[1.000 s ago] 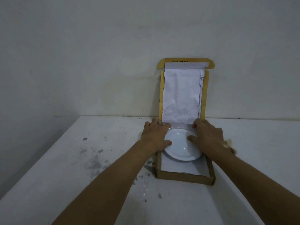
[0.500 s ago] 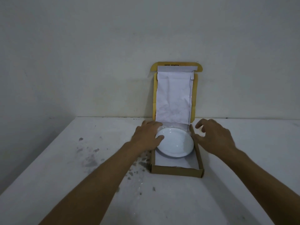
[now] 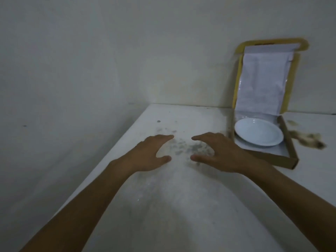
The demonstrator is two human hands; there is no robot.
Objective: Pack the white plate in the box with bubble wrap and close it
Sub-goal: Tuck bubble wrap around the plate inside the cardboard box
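Plate [image 3: 259,132] lies flat in the box [image 3: 289,142], lid upright behind it; left hand [image 3: 148,155] and right hand [image 3: 221,153] hover left of the box, fingers spread, holding nothing; right hand nearer; bubble wrap possibly lines the lid, view too dim.

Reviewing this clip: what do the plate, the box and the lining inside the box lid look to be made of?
Plate: probably glazed ceramic, smooth, glossy white; plastic cannot be ruled out.
Box: brown corrugated cardboard, matte, with folded walls and raw edges.
Lid lining: a pale, wrinkled, slightly shiny sheet, likely plastic film or bubble wrap; the blur hides any bubbles.
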